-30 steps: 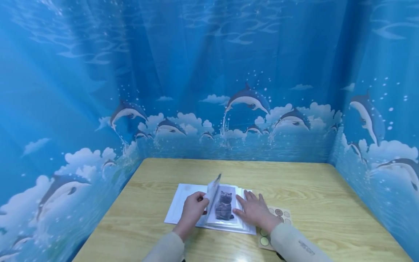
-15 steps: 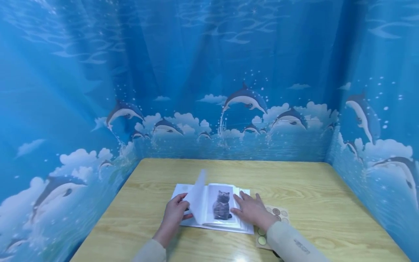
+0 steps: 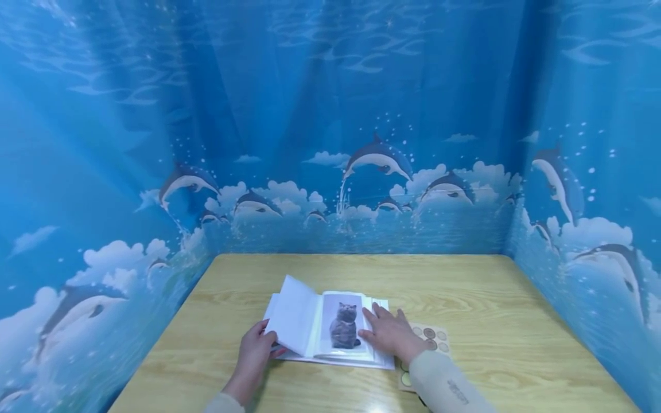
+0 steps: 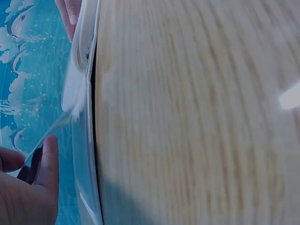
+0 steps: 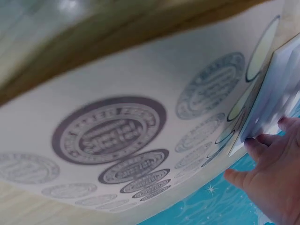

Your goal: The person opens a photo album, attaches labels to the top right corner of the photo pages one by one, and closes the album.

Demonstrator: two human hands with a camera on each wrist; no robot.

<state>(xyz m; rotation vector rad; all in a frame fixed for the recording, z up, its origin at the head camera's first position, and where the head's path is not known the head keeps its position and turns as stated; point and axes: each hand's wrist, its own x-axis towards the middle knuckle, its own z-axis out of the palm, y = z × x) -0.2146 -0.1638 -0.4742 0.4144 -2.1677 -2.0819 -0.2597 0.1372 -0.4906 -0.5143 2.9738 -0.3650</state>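
Note:
A white photo album (image 3: 379, 360) lies open on the table, a picture of a grey cat (image 3: 345, 327) showing on its right-hand page. My left hand (image 3: 254, 349) pinches the outer edge of a white album page (image 3: 293, 315), which stands tilted over the left cover. In the left wrist view the thumb and fingers of the left hand (image 4: 35, 187) meet at that page's edge. Straight-fingered, my right hand (image 3: 389, 331) rests on the album's right edge beside the cat picture. The right wrist view shows the right hand's fingertips (image 5: 253, 145) on the album edge.
A sheet of round stickers (image 3: 439, 338) lies right of the album, partly under my right forearm. The wooden table (image 3: 465, 287) runs back to a blue dolphin-print curtain (image 3: 289, 229) that encloses the far side and both flanks.
My left hand has moved left and slightly down, swinging the page over from near upright toward the left cover. The cat picture is now fully uncovered. The right hand stays on the album.

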